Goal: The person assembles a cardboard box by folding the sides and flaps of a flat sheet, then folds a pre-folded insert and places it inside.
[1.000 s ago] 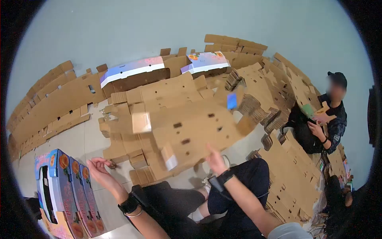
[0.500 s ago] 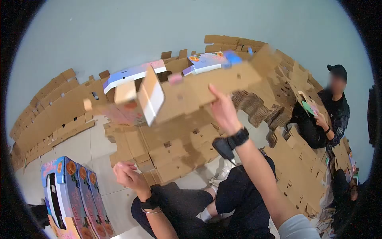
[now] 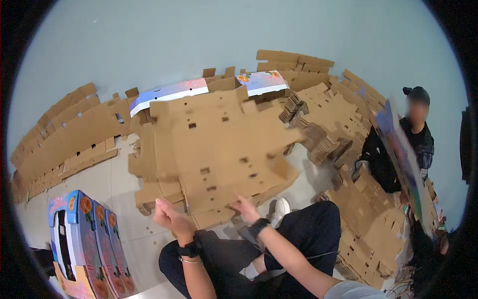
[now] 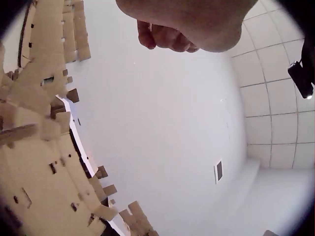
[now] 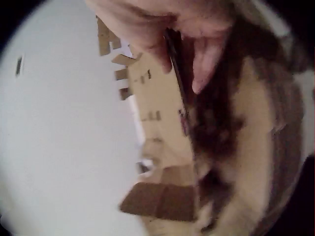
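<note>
My right hand (image 3: 245,208) is low at the near edge of a broad brown cardboard box blank (image 3: 219,139), blurred by motion, with punched holes and its plain side up. In the right wrist view, the thumb and fingers (image 5: 204,64) pinch the edge of the box blank (image 5: 162,103), which appears almost edge-on, a flap below. My left hand (image 3: 172,219) is raised just left of the blank's near corner, fingers curled in and holding nothing. The left wrist view shows this hand (image 4: 189,22) with its fingertips folded toward the palm.
Three printed blue boxes (image 3: 89,239) stand upright at left. Cardboard strips (image 3: 64,129) and printed panels (image 3: 169,94) line the wall. Stacked cardboard (image 3: 368,219) spreads along the right, where a seated person (image 3: 420,129) is beside an upright printed sheet (image 3: 406,164).
My right hand has come down and toward me from its raised position. The cardboard lifted half a second ago no longer shows raised. My left hand has moved slightly right since a second ago.
</note>
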